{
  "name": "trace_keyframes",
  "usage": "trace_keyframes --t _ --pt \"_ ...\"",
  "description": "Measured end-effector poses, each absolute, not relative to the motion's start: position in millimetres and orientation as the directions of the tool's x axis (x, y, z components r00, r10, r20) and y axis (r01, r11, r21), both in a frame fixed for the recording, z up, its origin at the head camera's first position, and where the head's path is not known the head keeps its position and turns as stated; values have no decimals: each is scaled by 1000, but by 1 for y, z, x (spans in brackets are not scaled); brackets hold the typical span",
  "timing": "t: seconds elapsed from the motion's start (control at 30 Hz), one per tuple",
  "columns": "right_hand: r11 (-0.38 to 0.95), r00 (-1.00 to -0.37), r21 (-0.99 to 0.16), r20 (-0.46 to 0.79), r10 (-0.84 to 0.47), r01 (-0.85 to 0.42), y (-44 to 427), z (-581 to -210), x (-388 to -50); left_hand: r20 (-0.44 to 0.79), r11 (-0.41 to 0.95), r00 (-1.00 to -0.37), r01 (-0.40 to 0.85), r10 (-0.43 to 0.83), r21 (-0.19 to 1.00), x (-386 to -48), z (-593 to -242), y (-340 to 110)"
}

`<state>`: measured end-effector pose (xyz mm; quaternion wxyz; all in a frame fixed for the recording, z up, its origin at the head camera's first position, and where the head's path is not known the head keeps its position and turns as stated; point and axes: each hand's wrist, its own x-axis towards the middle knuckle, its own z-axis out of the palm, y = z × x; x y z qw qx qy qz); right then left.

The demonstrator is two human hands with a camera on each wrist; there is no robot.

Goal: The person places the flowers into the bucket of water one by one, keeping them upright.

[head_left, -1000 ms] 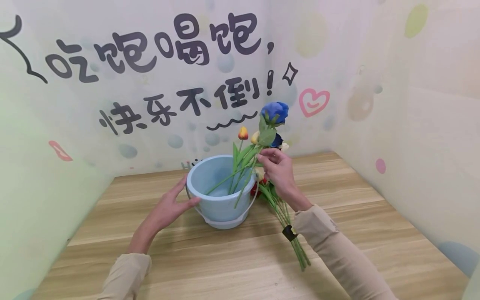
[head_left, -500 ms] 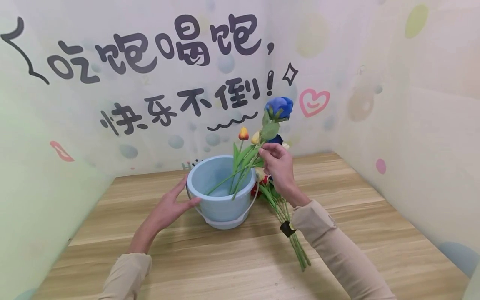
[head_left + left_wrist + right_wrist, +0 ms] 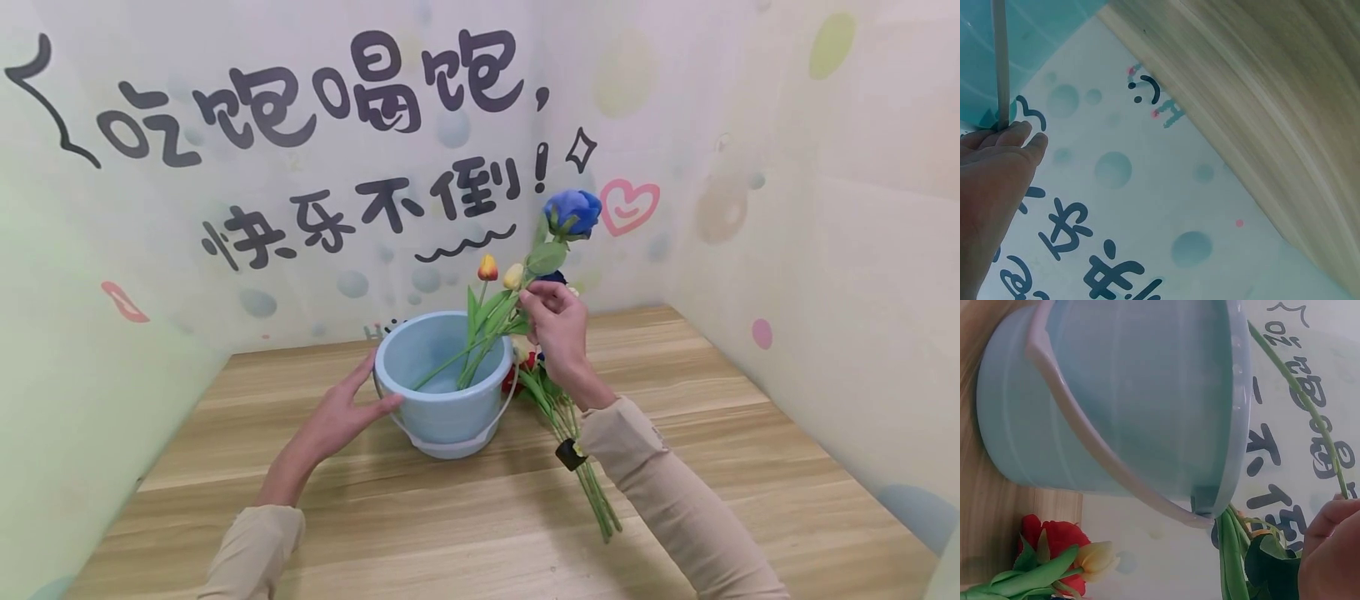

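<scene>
Now the right hand (image 3: 560, 332) pinches a blue flower (image 3: 573, 213) by its stem.

Bucket (image 3: 450, 421) between left hand (image 3: 341, 421) and right hand (image 3: 558, 337): smooth plastic by appearance, satin wall, light gloss along the rim (image 3: 1239, 425). Handle (image 3: 1088, 437): smooth plastic, low sheen. Blue flower (image 3: 572, 213) at the right hand: petals matt and cloth-like; leaf (image 3: 546, 259) likewise matt. Black band (image 3: 571, 455) nearer the wearer than the right hand: too small to determine. Counter (image 3: 450, 533) beneath both hands: wood-grain finish, smooth, faint sheen. Wall (image 3: 750, 108) beyond the hands: smooth, mostly matt. Sleeves (image 3: 652, 467) behind the hands: matt cloth, creased.
</scene>
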<state>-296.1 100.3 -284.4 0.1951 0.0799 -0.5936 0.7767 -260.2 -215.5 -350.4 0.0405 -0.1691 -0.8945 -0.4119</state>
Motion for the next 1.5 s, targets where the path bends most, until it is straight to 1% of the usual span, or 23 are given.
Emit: trace_keyframes --t 0.3,0.5,0.6,0.93,1.5 --pt "-170 -890 -884 393 232 -435 90 -293 -296 207 602 -942 330 265 727 -261 -350 -216" --pt "-28 -859 -878 460 227 -478 82 -305 -294 221 591 -937 343 270 730 -262 -352 -216" --pt "22 -846 -869 487 216 -495 79 -311 -293 226 584 -935 347 272 734 -262 -353 -216" --pt "130 -864 -879 475 167 -458 74 -323 -291 226 588 -937 343 266 732 -261 -354 -215" --pt "276 -860 -846 499 106 -457 72 -329 -292 231 580 -936 347 267 737 -261 -353 -215"
